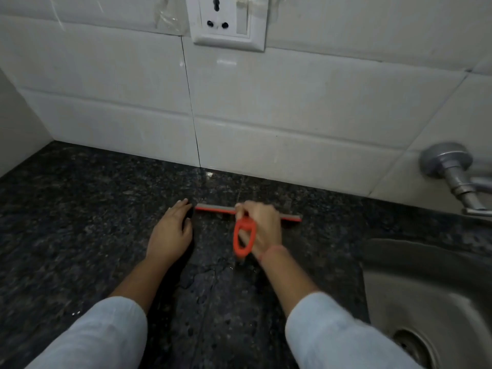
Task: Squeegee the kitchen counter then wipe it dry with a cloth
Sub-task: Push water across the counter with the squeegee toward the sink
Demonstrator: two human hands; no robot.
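Right now: right hand [262, 226] grips squeegee [246, 230] on counter [80, 209]; left hand [171, 230] flat, open; sink [426, 288] empty.

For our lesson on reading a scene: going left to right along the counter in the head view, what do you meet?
Left hand resting on the counter → right hand gripping the red squeegee → steel sink.
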